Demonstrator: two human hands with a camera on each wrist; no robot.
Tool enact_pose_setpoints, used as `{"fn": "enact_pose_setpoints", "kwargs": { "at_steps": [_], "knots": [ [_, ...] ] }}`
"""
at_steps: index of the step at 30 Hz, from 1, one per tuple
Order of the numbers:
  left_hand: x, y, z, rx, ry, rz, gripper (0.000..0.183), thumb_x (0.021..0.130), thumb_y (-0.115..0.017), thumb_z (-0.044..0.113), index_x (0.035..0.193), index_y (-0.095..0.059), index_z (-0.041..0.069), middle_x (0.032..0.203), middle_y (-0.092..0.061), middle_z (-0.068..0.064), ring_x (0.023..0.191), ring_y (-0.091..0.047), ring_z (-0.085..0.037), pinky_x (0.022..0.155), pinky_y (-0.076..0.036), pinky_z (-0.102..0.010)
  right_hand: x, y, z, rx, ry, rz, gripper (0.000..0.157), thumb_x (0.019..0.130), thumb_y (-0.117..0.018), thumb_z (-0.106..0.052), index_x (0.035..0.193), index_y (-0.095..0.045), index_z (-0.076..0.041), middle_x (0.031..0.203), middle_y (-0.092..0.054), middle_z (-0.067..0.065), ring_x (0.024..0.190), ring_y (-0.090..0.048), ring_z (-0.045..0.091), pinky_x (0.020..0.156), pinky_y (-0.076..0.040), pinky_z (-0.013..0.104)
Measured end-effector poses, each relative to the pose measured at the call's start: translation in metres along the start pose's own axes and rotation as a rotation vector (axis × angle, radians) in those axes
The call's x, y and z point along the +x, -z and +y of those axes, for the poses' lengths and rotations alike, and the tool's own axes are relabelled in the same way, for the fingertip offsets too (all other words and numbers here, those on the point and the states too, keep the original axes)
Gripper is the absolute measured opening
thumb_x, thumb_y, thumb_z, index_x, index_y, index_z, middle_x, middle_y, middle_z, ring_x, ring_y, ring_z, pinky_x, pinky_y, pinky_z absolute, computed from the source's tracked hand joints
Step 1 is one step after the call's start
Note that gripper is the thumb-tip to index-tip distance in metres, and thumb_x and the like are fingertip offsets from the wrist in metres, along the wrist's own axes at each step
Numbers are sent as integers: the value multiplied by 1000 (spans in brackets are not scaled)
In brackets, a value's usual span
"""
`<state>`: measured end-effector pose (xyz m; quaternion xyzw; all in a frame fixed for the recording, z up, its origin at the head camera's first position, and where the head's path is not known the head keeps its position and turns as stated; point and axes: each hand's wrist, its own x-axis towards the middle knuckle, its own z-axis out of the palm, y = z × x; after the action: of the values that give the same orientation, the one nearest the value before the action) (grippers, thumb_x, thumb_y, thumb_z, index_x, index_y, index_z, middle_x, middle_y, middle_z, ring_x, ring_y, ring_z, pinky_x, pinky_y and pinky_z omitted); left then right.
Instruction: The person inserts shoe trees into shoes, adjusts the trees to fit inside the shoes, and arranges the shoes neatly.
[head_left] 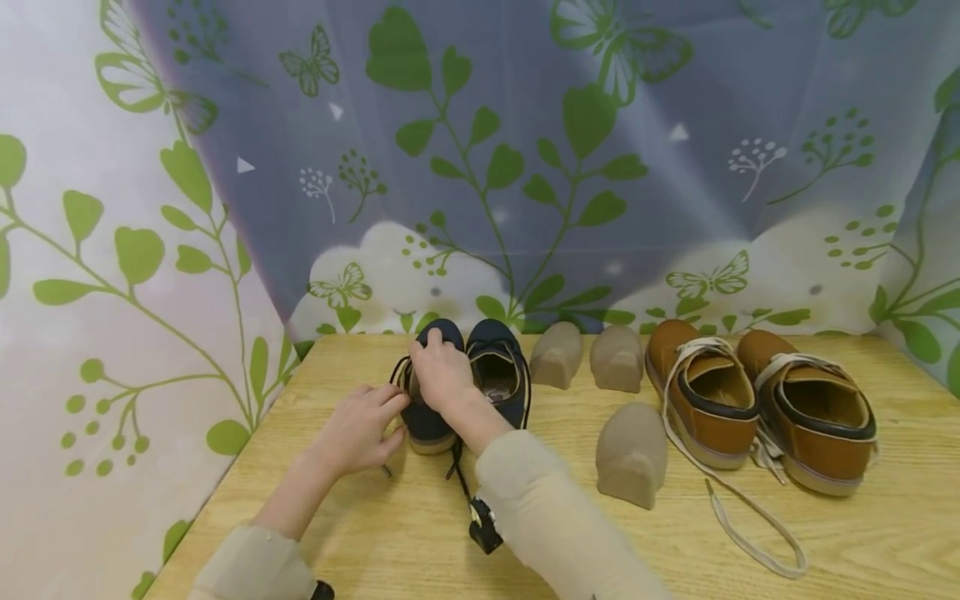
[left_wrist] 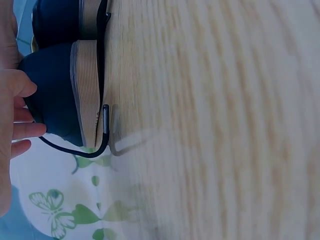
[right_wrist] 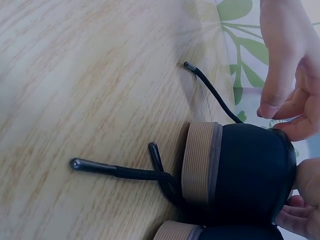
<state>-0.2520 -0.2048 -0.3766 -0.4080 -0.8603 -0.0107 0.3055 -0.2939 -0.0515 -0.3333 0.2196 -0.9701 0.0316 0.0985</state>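
A pair of navy lace-up shoes stands on the wooden table, toes toward the back wall. Over the opening of the left navy shoe (head_left: 429,427) lies my right hand (head_left: 444,375), its fingers reaching toward the tongue; what they hold there is hidden, and I cannot tell if they grip it. My left hand (head_left: 360,429) is at the shoe's left side, fingertips touching the collar and thumb apart from the fingers. Black laces (right_wrist: 125,171) trail from the shoe onto the table. Beside it is the other navy shoe (head_left: 514,408), its opening showing.
To the right, three tan moulded shoe inserts (head_left: 632,454) sit on the wooden table (head_left: 555,517). Farther right stands a pair of brown shoes (head_left: 720,425), with a long cream lace (head_left: 757,554) looping forward. A patterned cloth (head_left: 480,208) hangs behind the table.
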Motion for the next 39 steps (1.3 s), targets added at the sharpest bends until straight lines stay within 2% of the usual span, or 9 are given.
{"fn": "enact_pose_setpoints", "kwargs": {
  "at_steps": [13, 20, 28, 33, 39],
  "knots": [
    [-1, 0, 1, -10, 10, 18, 25, 70, -70, 15, 91, -62, 4, 87, -58, -7, 71, -56, -23, 65, -46, -39, 1, -3, -3, -12, -28, 21, 29, 92, -57, -18, 119, -51, -12, 114, -45, 15, 83, -56, 24, 57, -49, 30],
    [-2, 1, 2, -8, 13, 8, 25, 70, -70, 16, 92, -63, 4, 88, -59, -7, 73, -58, -24, 66, -46, -40, 2, -5, -5, -20, -43, 31, 21, 92, -56, -17, 110, -50, -9, 105, -45, 14, 74, -54, 22, 52, -46, 26],
    [-1, 0, 1, -11, 17, 5, 27, 70, -71, 15, 93, -63, 3, 89, -59, -8, 74, -58, -25, 66, -46, -40, 5, -6, -5, -12, -72, 52, 21, 91, -58, -16, 109, -51, -7, 101, -46, 14, 77, -56, 22, 54, -48, 26],
    [-2, -1, 1, -5, 12, 15, 26, 70, -70, 15, 92, -63, 4, 88, -59, -8, 72, -58, -24, 65, -46, -39, 5, -6, -4, -16, -54, 56, 21, 90, -59, -16, 108, -51, -7, 99, -49, 15, 79, -58, 23, 57, -50, 27],
    [-2, -3, 0, 0, 6, 28, 25, 70, -68, 15, 91, -61, 4, 87, -58, -7, 71, -57, -24, 65, -46, -39, 3, -5, 0, -48, -9, 61, 19, 93, -54, -15, 110, -53, -6, 97, -53, 14, 69, -58, 19, 56, -49, 25]
  ]
}}
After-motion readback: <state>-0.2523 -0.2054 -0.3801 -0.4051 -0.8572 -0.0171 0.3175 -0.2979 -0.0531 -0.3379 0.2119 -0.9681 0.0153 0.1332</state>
